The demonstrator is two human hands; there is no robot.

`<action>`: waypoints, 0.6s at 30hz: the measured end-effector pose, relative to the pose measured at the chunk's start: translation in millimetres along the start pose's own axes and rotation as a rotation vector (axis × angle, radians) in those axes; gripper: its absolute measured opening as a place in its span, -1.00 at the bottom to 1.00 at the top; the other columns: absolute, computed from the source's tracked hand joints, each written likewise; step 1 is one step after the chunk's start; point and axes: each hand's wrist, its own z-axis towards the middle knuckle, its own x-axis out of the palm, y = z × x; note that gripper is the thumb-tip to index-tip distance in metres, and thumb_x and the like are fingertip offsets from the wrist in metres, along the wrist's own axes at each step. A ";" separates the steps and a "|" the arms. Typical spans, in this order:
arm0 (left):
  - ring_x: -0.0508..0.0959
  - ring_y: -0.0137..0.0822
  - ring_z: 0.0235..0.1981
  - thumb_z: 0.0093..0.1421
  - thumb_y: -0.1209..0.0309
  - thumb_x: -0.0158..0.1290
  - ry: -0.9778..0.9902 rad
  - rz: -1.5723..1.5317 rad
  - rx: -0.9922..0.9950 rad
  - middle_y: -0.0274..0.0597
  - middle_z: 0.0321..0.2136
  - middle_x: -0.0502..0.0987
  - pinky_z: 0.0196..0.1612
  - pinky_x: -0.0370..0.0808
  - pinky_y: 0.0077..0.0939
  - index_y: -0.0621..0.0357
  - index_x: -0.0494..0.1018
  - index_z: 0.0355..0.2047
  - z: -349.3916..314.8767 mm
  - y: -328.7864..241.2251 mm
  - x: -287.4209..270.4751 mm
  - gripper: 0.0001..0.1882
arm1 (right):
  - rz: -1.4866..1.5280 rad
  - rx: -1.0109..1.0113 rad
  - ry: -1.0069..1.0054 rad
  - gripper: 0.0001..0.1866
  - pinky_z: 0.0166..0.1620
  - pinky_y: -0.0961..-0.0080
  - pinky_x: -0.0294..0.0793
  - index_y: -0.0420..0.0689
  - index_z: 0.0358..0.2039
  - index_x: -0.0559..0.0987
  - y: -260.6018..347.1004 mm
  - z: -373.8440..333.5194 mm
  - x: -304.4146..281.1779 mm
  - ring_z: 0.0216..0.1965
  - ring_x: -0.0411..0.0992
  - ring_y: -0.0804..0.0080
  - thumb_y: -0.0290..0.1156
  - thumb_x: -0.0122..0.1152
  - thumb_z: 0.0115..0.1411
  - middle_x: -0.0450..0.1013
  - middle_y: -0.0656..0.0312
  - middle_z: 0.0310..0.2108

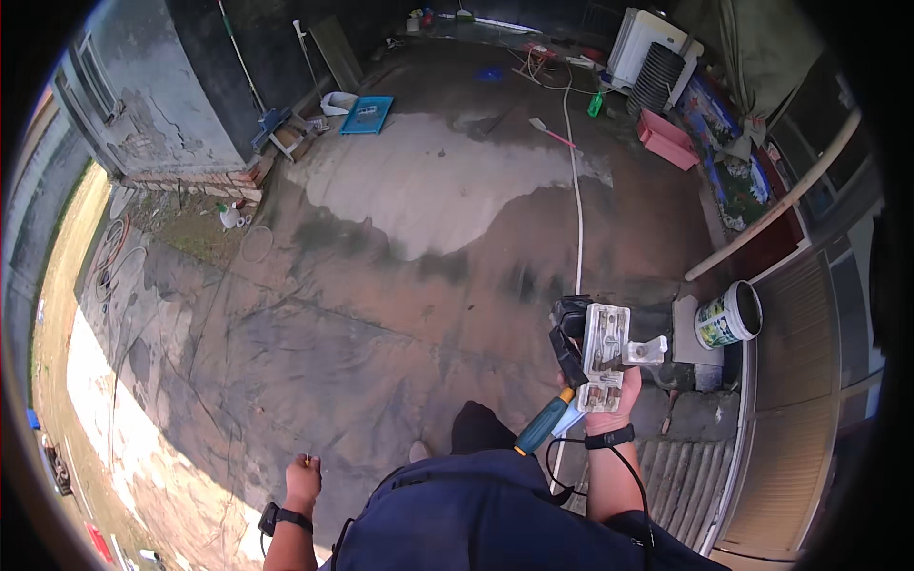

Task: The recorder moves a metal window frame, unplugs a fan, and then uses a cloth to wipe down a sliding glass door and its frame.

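Note:
My right hand is raised at the right of the body, gripping a knife switch from beneath. The switch has a white ceramic base with metal contacts and a white piece jutting to the right. Black covers hang at its left side. Against the same hand lies a screwdriver with a green handle and an orange collar; its shaft is hidden. Lower left, my left hand is closed, fingertips pinched on a tiny yellowish thing too small to name. It hangs well apart from the switch.
A white bucket stands at the right beside a step. A pale hose runs along the wet floor. Farther off are a pink basin, a blue tray and a brush with a pink handle. A wooden pole slants at the right.

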 end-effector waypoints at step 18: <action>0.48 -0.35 -0.66 0.19 0.29 0.07 0.231 -0.172 -0.073 -0.15 -0.68 0.50 -0.54 0.40 -0.41 0.30 0.47 -0.42 398.8 -400.5 11.6 -0.74 | 0.097 0.013 -0.126 -0.46 -0.01 0.14 0.50 -0.28 0.05 0.42 59.9 516.6 38.8 -0.10 0.49 0.01 -0.11 -0.01 0.21 0.45 -0.10 -0.05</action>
